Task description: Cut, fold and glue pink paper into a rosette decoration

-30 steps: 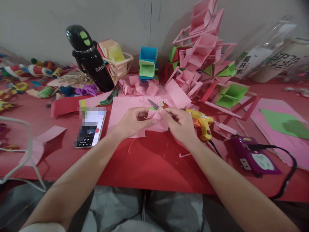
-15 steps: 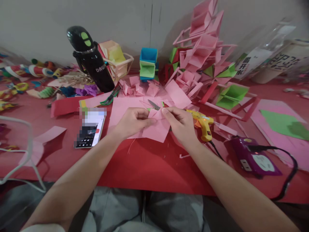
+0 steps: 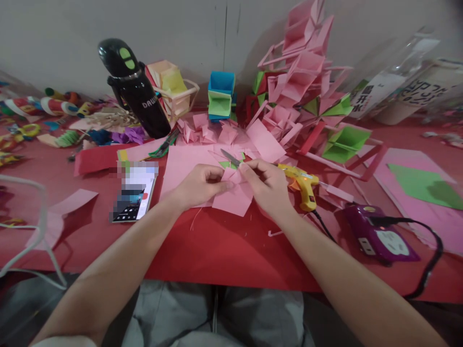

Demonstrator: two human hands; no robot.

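A piece of folded pink paper (image 3: 233,200) is held between my two hands above the table. My left hand (image 3: 198,185) pinches its left edge between thumb and fingers. At its upper right edge, my right hand (image 3: 266,182) is closed with the thumb and forefinger together on the paper. Just behind it, a pointed metal blade (image 3: 229,156) and a bit of green paper (image 3: 227,165) show; the blade's other end is hidden by my right hand. A larger pink sheet (image 3: 181,166) lies flat beneath.
Left of my hands lies a phone (image 3: 139,193); a black bottle (image 3: 139,91) stands behind it. A yellow glue gun (image 3: 306,188) and a purple power socket (image 3: 379,236) with a black cord are to the right. Folded pink paper shapes (image 3: 304,72) pile up at the back.
The pink paper has shifted slightly down and its top fold sits differently. More of the green paper behind it shows now. Both hands keep their hold.
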